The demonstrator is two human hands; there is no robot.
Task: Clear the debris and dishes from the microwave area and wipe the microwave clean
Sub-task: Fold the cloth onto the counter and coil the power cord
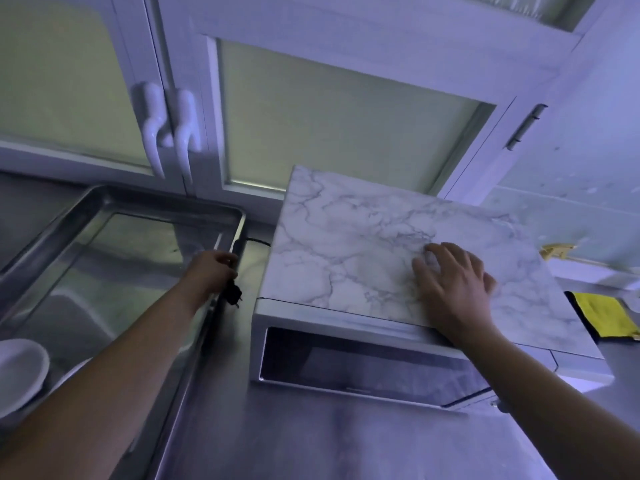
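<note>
A white microwave point(346, 244) with a marble-patterned top and a dark glass door stands on the steel counter, turned at an angle. My right hand point(453, 282) lies flat on its top near the front right, fingers spread. My left hand point(213, 271) reaches past the microwave's left side and grips the black power cord and plug point(232, 292), which hangs just below my fingers. The cord runs back behind the microwave.
A large steel tray point(221, 216) sits to the left beside the cord. White dishes point(20, 372) lie at the lower left. A yellow and black cloth point(604, 315) rests on the counter at the right. White cabinet doors with handles point(169, 133) hang above.
</note>
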